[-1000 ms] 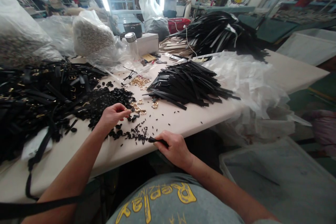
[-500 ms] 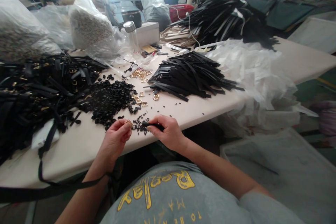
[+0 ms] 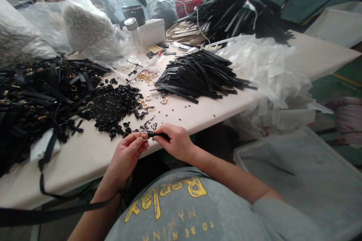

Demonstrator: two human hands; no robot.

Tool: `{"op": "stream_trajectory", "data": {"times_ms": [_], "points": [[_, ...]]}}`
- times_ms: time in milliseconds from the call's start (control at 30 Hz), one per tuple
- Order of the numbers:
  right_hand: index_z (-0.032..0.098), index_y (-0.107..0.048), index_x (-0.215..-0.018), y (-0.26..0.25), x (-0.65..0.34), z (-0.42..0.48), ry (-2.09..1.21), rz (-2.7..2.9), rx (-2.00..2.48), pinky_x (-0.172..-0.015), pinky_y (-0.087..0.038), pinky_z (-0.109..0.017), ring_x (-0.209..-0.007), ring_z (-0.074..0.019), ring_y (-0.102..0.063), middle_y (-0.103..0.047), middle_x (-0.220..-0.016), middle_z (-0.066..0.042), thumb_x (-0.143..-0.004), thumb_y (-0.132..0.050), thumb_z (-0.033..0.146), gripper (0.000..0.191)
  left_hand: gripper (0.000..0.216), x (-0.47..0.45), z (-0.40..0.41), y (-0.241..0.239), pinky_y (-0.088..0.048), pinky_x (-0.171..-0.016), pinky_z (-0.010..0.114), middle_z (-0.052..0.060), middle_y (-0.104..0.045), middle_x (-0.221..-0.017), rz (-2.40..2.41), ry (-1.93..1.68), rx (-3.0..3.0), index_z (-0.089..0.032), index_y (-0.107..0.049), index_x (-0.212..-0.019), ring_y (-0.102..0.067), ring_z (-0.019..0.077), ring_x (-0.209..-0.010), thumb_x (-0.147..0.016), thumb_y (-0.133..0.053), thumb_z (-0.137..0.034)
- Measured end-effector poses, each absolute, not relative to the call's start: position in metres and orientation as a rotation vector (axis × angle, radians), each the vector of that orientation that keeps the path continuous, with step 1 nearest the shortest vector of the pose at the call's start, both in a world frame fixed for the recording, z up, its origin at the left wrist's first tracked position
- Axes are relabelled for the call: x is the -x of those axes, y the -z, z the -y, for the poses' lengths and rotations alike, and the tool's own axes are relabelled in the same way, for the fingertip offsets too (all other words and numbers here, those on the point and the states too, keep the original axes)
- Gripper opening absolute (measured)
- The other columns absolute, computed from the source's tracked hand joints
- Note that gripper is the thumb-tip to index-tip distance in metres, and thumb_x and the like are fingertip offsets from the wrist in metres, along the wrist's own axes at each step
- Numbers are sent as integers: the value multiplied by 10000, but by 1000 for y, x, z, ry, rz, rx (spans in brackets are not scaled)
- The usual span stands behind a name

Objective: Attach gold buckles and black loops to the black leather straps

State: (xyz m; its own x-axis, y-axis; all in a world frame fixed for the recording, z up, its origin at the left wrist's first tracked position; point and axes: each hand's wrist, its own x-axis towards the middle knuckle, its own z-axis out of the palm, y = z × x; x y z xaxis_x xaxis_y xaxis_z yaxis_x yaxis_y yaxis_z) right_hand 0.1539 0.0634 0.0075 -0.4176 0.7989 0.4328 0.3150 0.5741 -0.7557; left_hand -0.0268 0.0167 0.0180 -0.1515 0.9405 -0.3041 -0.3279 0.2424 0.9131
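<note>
My left hand (image 3: pixel 128 154) is closed in a pinch on a small gold buckle (image 3: pixel 143 135), mostly covered by the fingertips. My right hand (image 3: pixel 178 141) grips a black strap (image 3: pixel 151 134), whose end pokes out to the left and meets the buckle; whether it passes through the frame cannot be made out. Both hands are at the table's front edge. Just beyond them lie tiny black pieces (image 3: pixel 149 125). Farther back are a heap of small black loops (image 3: pixel 113 107), loose gold buckles (image 3: pixel 147 76) and a pile of black straps (image 3: pixel 198 73).
Straps with buckles (image 3: pixel 42 94) are heaped on the left of the table (image 3: pixel 85 165). Filled plastic bags (image 3: pixel 85 26), a glass bottle (image 3: pixel 134 32) and a white box (image 3: pixel 152 32) stand behind. White sheets (image 3: pixel 266 64) hang over the right edge above a pale bin (image 3: pixel 296 180).
My hands have come together, and the strap end in my right hand now reaches the buckle in my left. The view has shifted slightly.
</note>
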Motion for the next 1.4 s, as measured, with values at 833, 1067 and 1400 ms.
{"op": "stream_trajectory", "data": {"times_ms": [833, 1067, 1400], "points": [[161, -629, -808, -3, -160, -61, -2020, 1200, 796, -385, -263, -168, -414, -28, -394, -592, -631, 56, -763, -732, 409, 272, 111, 21, -6, -18, -567, -719, 256, 14, -722, -847, -1611, -1190, -1671, -214, -668, -928, -703, 152, -734, -837, -699, -271], [170, -631, -827, 9, -158, -66, -1766, 1293, 930, -459, -361, -198, -484, -63, -440, -595, -656, 52, -766, -721, 363, 222, 183, 18, -4, -32, -585, -678, 264, 13, -734, -783, -1483, -1145, -1297, -199, -616, -907, -716, 162, -688, -834, -705, -342], [164, -698, -918, 14, -156, -55, -1212, 1771, 882, -695, -470, -244, -734, -129, -618, -700, -829, -13, -844, -700, 247, 112, 300, 18, -9, -45, -522, -498, 237, 3, -686, -630, -1476, -919, -1260, -178, -577, -860, -649, 152, -526, -812, -706, -444]]}}
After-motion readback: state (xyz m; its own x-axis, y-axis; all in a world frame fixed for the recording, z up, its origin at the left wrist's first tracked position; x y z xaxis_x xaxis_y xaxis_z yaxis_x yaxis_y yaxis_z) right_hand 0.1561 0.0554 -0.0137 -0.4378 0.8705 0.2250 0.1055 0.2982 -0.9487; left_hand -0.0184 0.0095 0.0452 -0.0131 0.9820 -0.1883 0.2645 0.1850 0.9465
